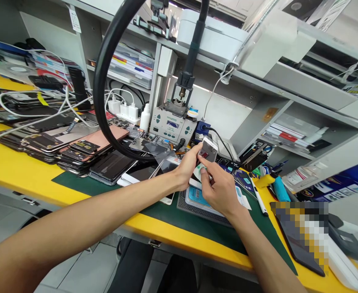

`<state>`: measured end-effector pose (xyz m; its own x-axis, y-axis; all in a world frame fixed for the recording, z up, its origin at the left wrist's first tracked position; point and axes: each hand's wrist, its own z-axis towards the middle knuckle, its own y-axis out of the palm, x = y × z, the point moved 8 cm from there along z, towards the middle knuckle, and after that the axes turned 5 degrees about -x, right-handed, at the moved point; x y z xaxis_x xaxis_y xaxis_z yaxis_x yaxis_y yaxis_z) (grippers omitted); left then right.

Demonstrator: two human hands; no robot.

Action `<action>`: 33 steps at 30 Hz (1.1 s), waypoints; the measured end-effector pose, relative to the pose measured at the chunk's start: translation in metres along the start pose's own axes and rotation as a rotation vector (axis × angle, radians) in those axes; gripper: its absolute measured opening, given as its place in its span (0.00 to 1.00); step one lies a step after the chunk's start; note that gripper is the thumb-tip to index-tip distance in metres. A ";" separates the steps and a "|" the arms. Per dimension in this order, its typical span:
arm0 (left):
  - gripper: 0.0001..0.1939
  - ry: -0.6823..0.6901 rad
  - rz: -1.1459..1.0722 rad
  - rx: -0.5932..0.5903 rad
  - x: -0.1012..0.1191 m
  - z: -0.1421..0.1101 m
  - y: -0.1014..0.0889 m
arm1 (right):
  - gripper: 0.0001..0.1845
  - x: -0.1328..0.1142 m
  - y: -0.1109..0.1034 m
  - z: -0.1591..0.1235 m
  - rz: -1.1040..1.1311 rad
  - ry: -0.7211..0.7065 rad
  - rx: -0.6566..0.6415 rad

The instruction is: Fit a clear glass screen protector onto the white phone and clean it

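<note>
My left hand [188, 166] grips a small white phone [208, 149], held tilted above the dark green mat [179, 215]. Its open back shows dark parts inside. My right hand [220, 188] is closed in a pinch at the phone's lower end, fingertips on a small pale green and white piece that I cannot name. Under both hands lies a grey ribbed pad [197, 205] with a blue and white card on it.
Stacks of phone screens and back covers [72, 148] cover the left of the yellow bench [17, 171]. A grey rework station [173, 124] stands behind, with a thick black hose [101, 77] arching over. Pens and tools [270, 183] lie right; shelves run above.
</note>
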<state>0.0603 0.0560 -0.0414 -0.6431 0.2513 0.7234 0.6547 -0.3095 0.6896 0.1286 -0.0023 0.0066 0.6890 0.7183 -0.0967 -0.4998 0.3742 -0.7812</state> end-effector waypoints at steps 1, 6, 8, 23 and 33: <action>0.23 0.009 -0.008 -0.015 0.000 0.001 0.001 | 0.22 0.000 0.000 0.000 0.000 0.003 -0.002; 0.23 0.009 -0.028 -0.038 0.000 0.002 0.003 | 0.22 0.001 0.001 -0.001 -0.013 0.007 -0.001; 0.24 0.004 -0.024 -0.028 0.000 0.000 0.003 | 0.22 0.000 0.001 0.000 -0.014 0.006 0.000; 0.26 0.008 0.000 -0.058 -0.003 0.004 -0.001 | 0.22 0.001 0.000 0.001 0.017 0.002 0.015; 0.26 -0.024 0.029 0.009 0.000 -0.003 0.001 | 0.22 0.005 0.003 0.000 0.011 0.029 0.008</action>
<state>0.0595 0.0530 -0.0411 -0.6142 0.2638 0.7437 0.6767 -0.3088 0.6684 0.1309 0.0023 0.0037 0.6980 0.7055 -0.1229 -0.5114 0.3709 -0.7752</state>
